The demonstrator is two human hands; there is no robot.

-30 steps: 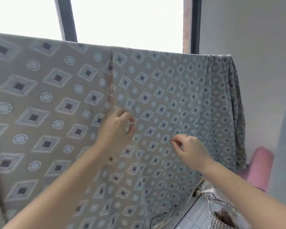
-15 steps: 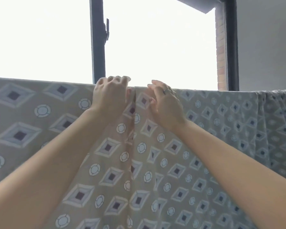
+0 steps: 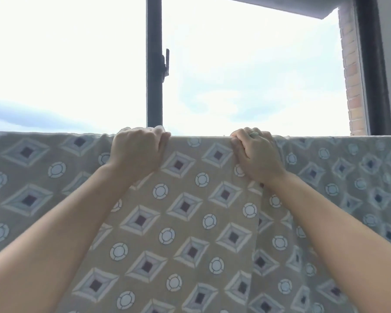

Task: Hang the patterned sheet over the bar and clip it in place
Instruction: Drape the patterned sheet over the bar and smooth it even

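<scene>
1. The patterned sheet (image 3: 190,222), tan with grey diamonds and pale rings, hangs draped from 9 to 3 o'clock.
2. The left hand (image 3: 138,150) grips its top edge, fingers curled closed.
3. The right hand (image 3: 255,152), ringed, clutches the same edge toward 2 o'clock.

harsh backlight from overexposed window (image 3: 246,64)
</scene>
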